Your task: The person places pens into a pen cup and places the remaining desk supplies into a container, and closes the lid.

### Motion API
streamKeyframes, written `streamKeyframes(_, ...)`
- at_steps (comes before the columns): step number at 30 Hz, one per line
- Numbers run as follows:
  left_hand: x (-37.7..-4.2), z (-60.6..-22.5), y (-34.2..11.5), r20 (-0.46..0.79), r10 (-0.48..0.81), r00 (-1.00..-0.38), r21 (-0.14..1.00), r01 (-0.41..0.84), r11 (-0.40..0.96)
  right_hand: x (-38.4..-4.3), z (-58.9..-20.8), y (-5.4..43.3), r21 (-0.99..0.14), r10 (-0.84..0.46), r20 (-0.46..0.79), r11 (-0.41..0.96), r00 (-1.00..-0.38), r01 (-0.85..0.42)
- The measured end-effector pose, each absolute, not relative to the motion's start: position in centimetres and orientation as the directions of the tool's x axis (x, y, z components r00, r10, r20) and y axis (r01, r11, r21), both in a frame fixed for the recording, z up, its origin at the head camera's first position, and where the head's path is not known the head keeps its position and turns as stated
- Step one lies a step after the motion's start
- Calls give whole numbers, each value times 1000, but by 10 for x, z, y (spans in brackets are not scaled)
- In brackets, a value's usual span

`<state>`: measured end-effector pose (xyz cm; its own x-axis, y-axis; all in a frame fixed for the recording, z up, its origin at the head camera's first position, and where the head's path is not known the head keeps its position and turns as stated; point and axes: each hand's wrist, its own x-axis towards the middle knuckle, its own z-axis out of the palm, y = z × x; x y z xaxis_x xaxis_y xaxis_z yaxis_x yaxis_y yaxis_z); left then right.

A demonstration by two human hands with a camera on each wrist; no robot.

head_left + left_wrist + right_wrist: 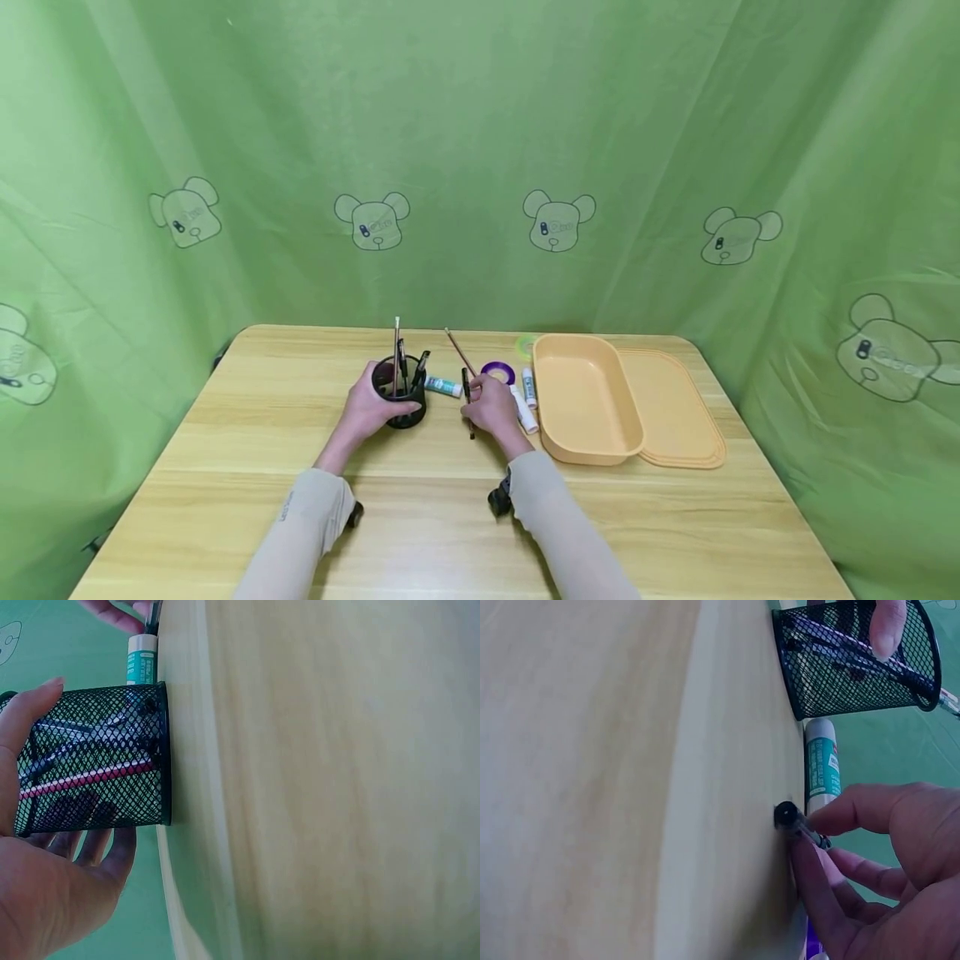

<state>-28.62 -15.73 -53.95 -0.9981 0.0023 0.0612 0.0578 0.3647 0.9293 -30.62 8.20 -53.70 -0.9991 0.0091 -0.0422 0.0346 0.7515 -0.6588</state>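
Note:
A black mesh pen cup (407, 416) stands on the table, and my left hand (371, 405) grips it round the side, thumb in front. Inside are a brush (397, 333) and several black pens (421, 367). To its right, my right hand (493, 406) pinches a black pen (787, 816) between thumb and fingers, low over or on the tabletop; whether it touches the wood I cannot tell. A thin brown brush (458, 348) lies just beyond that hand. Between cup and right hand lies a teal and white glue stick (444, 387).
Right of my right hand are a purple tape roll (490, 367) and two white tubes, one a glue stick (529, 388). Beyond them sits a green tape roll (524, 344). An orange plastic box (592, 457) stands at right, its flat lid (684, 408) beside it.

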Motion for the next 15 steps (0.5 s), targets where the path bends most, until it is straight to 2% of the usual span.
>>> streamKeyframes(4,-286,-540,-157,61,0,-998,925,56,375,-307,-534,83,-619,14,-107,781,-994,77)
streamKeyframes(8,-287,-541,-156,55,4,-998,918,52,392,-308,-535,85,-587,16,-121,805,-993,85)
streamKeyframes(15,-289,-541,-157,68,11,-998,920,67,386,-306,-532,86,-655,4,-146,749,-989,100)
